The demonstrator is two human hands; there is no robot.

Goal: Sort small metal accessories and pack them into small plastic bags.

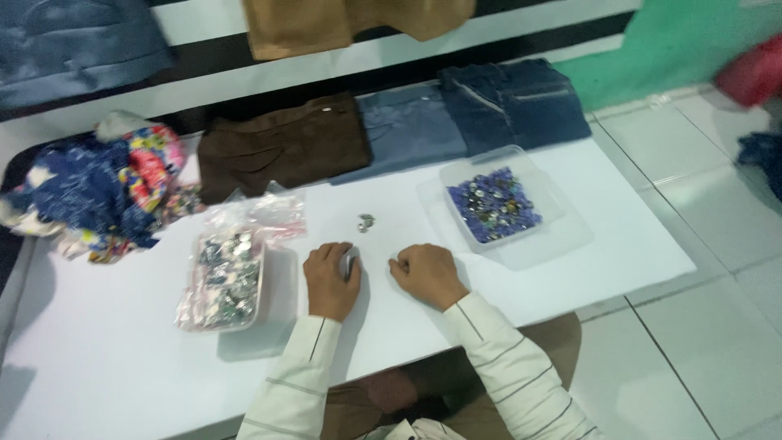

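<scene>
Left hand resting on white surface, grip pinching a small silvery metal piece. Right hand fisted just beside, grip pressed together. Small metal bit lying ahead, between clear plastic box of silvery pieces and clear tray of blue pieces.

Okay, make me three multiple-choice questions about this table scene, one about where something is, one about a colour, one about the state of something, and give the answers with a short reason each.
1. Where does the clear tray of blue and silver pieces sit?
A. beyond the right hand
B. beside the left elbow
C. on the floor

2. What colour is the folded garment behind the plastic bag?
A. white
B. brown
C. yellow

3. How is the left hand?
A. flat and open
B. lifted off the table
C. curled around a small silvery piece

Answers: 1 A, the tray lies past the right hand, to the right. 2 B, the cloth is dark brown. 3 C, the fingers fold around the piece, resting on the white tabletop.
</scene>
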